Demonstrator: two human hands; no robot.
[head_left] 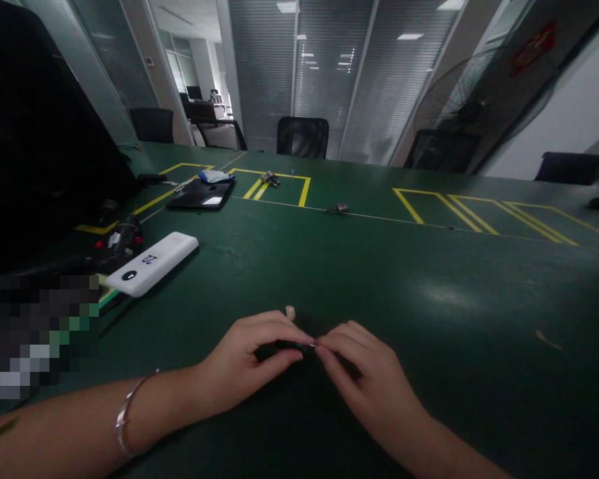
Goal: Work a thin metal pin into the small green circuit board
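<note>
My left hand (pixel 257 356) is closed in a pinch around a slim dark object (pixel 292 344) with a small bright tip. What kind of thing it is I cannot make out. Fingers of my right hand (pixel 367 362) are pressed together at that bright tip, close to my left fingertips. Most of the object is hidden by the left fingers and its dark colour against the table. Just beyond my left hand lies a small pale piece (pixel 290 313). A silver bracelet (pixel 124 416) circles my left wrist.
On the green table (pixel 479 372), a white power bank (pixel 154 263) marked 22 lies left, beside a black power tool (pixel 124 243). Farther back are a black flat device (pixel 202 194), a small metal-and-dark part (pixel 337 208) and a metal cluster (pixel 269 178). Yellow tape marks the surface.
</note>
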